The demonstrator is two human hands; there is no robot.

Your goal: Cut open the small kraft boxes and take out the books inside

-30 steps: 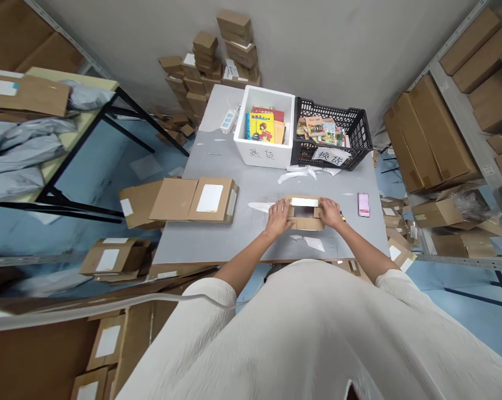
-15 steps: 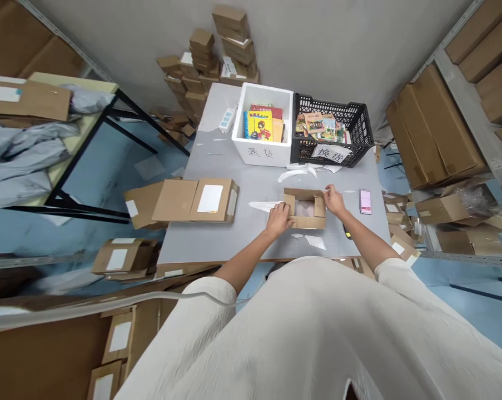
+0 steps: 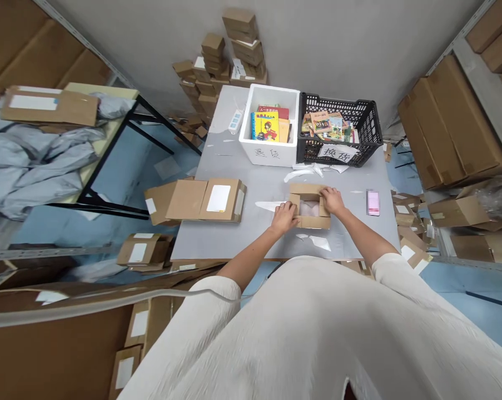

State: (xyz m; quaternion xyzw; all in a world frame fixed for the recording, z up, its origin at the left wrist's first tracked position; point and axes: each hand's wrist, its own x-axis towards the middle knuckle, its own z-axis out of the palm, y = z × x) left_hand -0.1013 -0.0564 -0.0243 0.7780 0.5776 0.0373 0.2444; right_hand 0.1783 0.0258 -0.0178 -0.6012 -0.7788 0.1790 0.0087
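Note:
A small brown cardboard box [image 3: 310,223] lies open on the grey table [image 3: 251,236] in front of me, with something pale inside it. My left hand [image 3: 284,217] grips the box's left flap, fingers curled over the edge. My right hand [image 3: 332,201] rests on the right flap, fingers bent down onto the cardboard. Scraps of white paper [image 3: 319,242] lie just in front of the box.
A white foam bin [image 3: 267,154] of books and a black crate [image 3: 359,119] with books stand at the table's far end. Flat cartons [image 3: 204,199] lie at the left, a pink phone [image 3: 373,201] at the right. Cardboard boxes pile along the wall, floor and right shelves.
The box's top flaps, closed a second ago, have been folded apart. My right hand moved from the box's right end up to the flap, then settled onto it. The view shifted slightly.

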